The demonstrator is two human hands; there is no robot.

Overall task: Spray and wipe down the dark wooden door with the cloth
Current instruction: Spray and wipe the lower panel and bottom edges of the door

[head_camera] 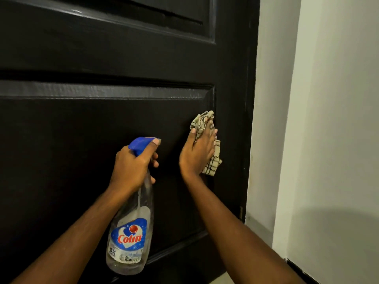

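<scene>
The dark wooden door [102,130] fills most of the view, with raised panels and a glossy black finish. My left hand [133,165] grips the neck of a clear spray bottle [131,232] with a blue trigger head and a "Colin" label; the nozzle points at the door. My right hand [198,152] presses a beige checked cloth [213,160] flat against the lower panel's right side, near the door's right stile. Part of the cloth bunches above my fingers and part hangs below my palm.
A white wall [328,119] runs along the right of the door's edge. A small metal hinge or latch piece [241,213] sits on that edge. A strip of pale floor [221,278] shows at the bottom.
</scene>
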